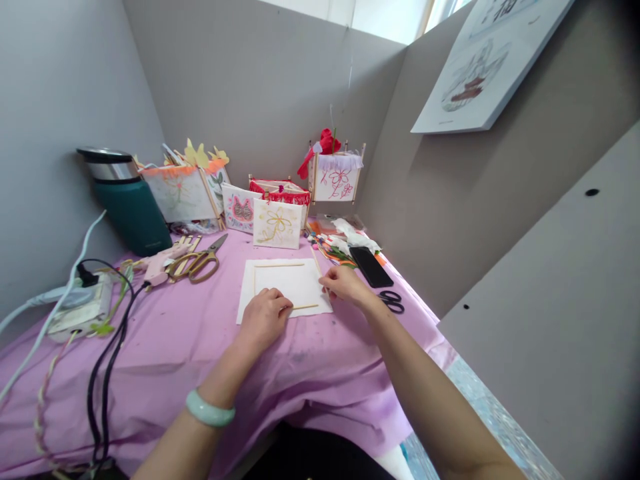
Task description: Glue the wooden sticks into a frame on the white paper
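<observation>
Pinching its end, your right hand [340, 283] has a probably light, snappable stick [317, 263] mid-frame; your left hand [265, 316] curls, grip unclear.

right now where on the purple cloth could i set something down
Widest: between the black cables and the white sheet, nearer than the gold-handled scissors. A smaller strip lies in front of the sheet, between the forearms. Crowded: the back, with its decorated panels, and the right, around the phone.

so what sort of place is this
Likely a craft workspace in a cubicle: grey partitions enclose it, thin sticks lie on a white sheet, and a white panel with a yellow flower design stands behind.
</observation>
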`<action>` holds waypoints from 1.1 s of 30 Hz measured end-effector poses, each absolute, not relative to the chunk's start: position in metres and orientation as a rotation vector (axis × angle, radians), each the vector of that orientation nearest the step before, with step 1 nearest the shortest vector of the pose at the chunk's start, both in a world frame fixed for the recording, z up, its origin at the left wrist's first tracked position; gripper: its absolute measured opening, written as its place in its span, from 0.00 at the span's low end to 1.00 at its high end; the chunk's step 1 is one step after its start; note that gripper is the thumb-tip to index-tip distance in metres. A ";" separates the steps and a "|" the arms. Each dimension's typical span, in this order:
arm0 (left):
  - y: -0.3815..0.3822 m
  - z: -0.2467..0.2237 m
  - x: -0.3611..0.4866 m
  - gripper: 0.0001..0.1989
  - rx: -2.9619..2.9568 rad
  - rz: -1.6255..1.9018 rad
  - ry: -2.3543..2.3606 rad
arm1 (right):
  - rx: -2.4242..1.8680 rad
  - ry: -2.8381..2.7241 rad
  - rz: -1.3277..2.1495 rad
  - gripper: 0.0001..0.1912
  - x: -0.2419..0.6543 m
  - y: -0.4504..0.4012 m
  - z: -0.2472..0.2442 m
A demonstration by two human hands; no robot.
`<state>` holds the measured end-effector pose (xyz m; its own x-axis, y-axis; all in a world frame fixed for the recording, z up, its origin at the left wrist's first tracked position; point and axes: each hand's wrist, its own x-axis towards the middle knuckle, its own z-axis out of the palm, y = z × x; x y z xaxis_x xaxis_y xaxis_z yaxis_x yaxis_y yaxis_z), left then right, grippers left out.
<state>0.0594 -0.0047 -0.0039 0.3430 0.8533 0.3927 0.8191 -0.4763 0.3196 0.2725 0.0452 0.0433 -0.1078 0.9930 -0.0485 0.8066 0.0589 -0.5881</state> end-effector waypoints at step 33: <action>-0.003 -0.004 0.060 0.10 2.496 0.809 1.571 | -1.977 -1.900 0.827 0.06 0.245 0.053 0.026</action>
<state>0.0595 -0.0035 -0.0041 0.3332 0.8593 0.3880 0.8152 -0.4693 0.3394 0.2448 0.0534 0.0263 -0.0270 0.9775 -0.2094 0.8195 -0.0983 -0.5646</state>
